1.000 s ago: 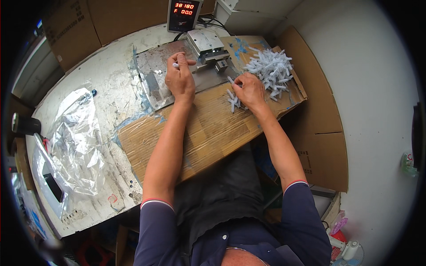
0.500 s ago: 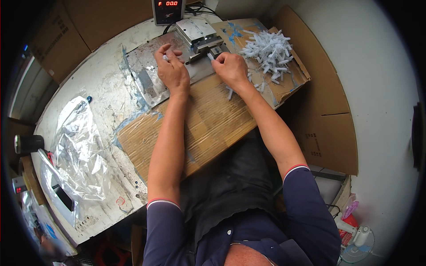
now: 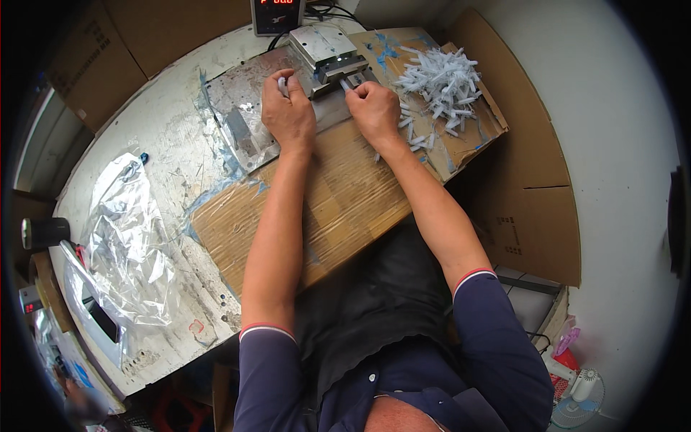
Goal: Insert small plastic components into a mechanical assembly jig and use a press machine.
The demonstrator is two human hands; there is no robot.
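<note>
Over the metal plate point(image 3: 243, 93), my left hand point(image 3: 289, 115) is closed, its fingers curled round a small whitish plastic piece point(image 3: 283, 87) that shows between thumb and forefinger. My right hand point(image 3: 374, 111) pinches another small translucent plastic piece point(image 3: 345, 85) at the front of a metal fixture point(image 3: 324, 47). The piece's far end lies against the fixture's jaw; whether it sits inside cannot be made out. To the right of my right hand, a heap of translucent plastic pieces point(image 3: 440, 81) lies on cardboard, with several loose ones near my wrist.
Behind the fixture stands a black box with a red display point(image 3: 277, 16). A taped cardboard sheet point(image 3: 317, 209) covers the near table edge under my forearms. Crumpled clear plastic bags point(image 3: 129, 245) and a black cup point(image 3: 46, 233) are at left. Cardboard walls point(image 3: 522, 165) rise at right.
My left hand has shifted slightly right and its fingers have curled in further. My right hand stays at the fixture with its piece. The whole view has moved a little.
</note>
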